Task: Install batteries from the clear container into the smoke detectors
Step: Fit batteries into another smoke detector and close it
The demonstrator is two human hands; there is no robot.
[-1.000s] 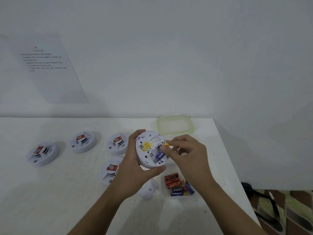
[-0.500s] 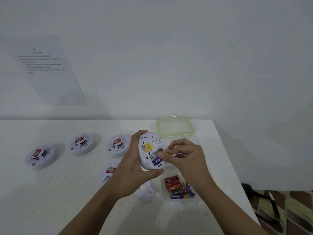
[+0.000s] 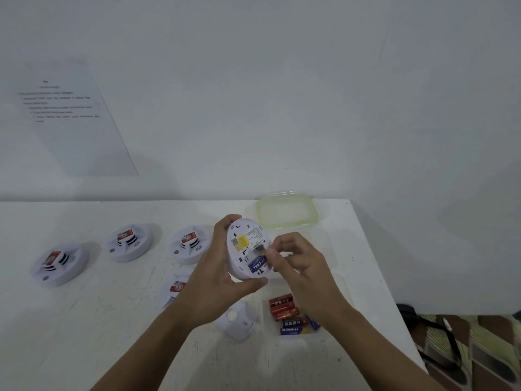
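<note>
Left hand [image 3: 217, 272] grips the smoke detector [image 3: 248, 244] by its rim, clear of the table [image 3: 84, 334], back side tilted to the camera, yellow label showing. One blue battery [image 3: 258, 265] is seated in the open bay's lower slot.

Right hand [image 3: 298, 266] has thumb and index finger pinched together at the bay's upper slot. Only a yellowish tip [image 3: 262, 250] shows between them; can't tell what it is.

The clear container [image 3: 342, 289] sits near the table's right edge, towards the front, under the right wrist. Loose red batteries [image 3: 282, 306] and blue batteries [image 3: 293, 324] lie in its front part. Its green-rimmed lid [image 3: 286, 211] lies flat at the far right corner.

Three more detectors stand face up in a row on the left half: [image 3: 57, 262], [image 3: 129, 241], [image 3: 187, 246]. A fourth [image 3: 174, 289] is partly hidden behind the left forearm. A small white plastic part [image 3: 238, 320] lies just left of the container.

A printed sheet [image 3: 70, 117] is on the wall above the far edge; its text is too blurred to read.
</note>
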